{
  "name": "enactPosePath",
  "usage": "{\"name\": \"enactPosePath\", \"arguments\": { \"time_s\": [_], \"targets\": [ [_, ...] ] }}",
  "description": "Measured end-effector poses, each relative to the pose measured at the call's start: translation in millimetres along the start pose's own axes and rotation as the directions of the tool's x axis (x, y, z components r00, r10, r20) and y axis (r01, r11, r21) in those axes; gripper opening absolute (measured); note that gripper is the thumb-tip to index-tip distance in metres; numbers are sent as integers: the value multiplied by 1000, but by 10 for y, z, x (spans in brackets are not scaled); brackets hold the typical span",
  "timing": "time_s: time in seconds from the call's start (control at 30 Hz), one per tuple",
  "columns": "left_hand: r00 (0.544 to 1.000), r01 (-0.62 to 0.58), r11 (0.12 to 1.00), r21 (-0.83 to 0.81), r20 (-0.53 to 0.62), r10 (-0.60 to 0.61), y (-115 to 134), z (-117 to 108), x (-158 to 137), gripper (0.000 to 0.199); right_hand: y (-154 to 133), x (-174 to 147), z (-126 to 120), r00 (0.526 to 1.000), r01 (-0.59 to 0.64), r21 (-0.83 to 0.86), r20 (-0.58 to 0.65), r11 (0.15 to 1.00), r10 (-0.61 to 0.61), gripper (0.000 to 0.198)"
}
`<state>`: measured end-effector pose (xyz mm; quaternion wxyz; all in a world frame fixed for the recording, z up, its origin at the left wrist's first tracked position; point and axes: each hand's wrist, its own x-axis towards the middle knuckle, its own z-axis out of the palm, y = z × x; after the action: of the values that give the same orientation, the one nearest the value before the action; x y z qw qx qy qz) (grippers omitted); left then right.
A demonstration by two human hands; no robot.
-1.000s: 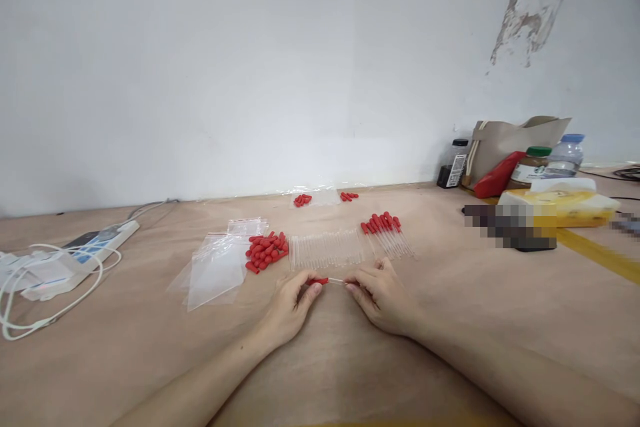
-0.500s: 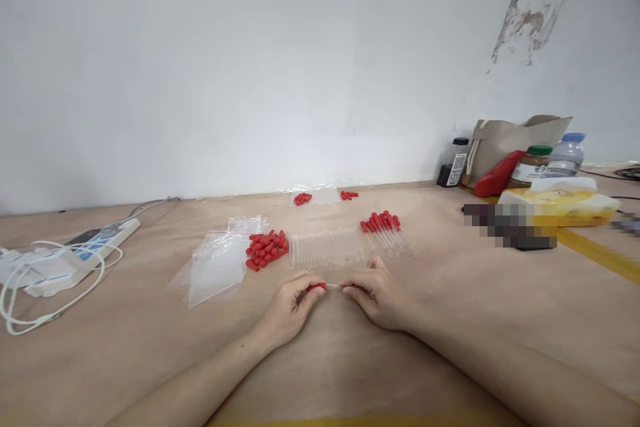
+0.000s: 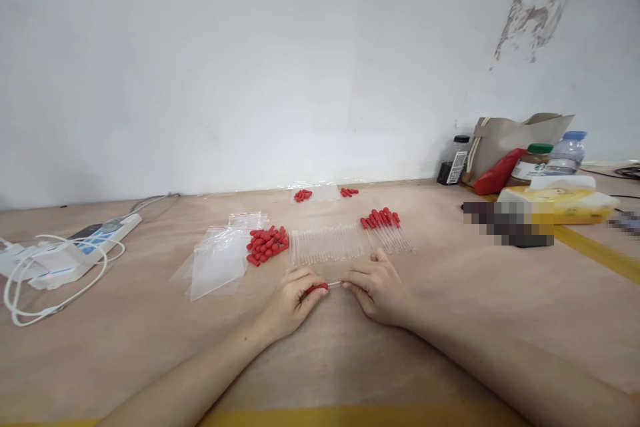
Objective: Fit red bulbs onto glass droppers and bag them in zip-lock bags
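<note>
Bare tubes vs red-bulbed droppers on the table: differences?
Color: bare tubes are clear throughout; red-bulbed droppers are red at their far ends.
Layout: bare tubes form a wide row; red-bulbed droppers form a narrower bunch, right of it.
Shared: both lie down, with slender clear stems.

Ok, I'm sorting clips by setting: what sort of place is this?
Probably a makeshift indoor worktable against a wall: heaped red bulbs, a row of thin clear tubes and clear plastic bags are laid out on it.

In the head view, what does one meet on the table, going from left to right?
Power strip, plastic bags, pile of red caps, row of clear tubes, red-capped tubes, black-lidded bottle, tissue pack.
</note>
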<state>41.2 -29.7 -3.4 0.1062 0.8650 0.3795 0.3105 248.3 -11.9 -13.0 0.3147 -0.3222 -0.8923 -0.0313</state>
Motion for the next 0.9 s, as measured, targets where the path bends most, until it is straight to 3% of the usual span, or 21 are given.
{"name": "enactPosePath", "arguments": {
  "time_s": [0.2, 0.43, 0.67, 0.73, 0.83, 0.9],
  "targets": [
    [995, -100, 995, 22, 26, 100, -18, 16, -25, 15, -74, -27, 46, 999, -29, 88, 25, 996, 27, 21],
    [995, -99, 994, 49, 18, 98, -36, -2, 6, 14, -125, 19, 51, 997, -70, 139, 48, 988, 63, 22],
    [992, -123, 984, 127, 16, 122, -173, -73, 65, 11, -163, 58, -14, 999, -1, -168, 43, 986, 9, 21],
    [998, -52, 992, 112, -33, 56, -200, -51, 44, 18, -140, 60, -43, 998, -6, -228, 65, 974, 21, 19],
    [981, 158, 987, 42, -117, -152, -225, 3, 15, 38, 25, 92, -112, 974, -203, -224, 54, 953, 220, 20],
    [976, 208, 978, 27, -66, -205, -227, 30, 12, 30, 219, 138, -160, 901, -426, -170, 4, 888, 433, 21]
  ]
}}
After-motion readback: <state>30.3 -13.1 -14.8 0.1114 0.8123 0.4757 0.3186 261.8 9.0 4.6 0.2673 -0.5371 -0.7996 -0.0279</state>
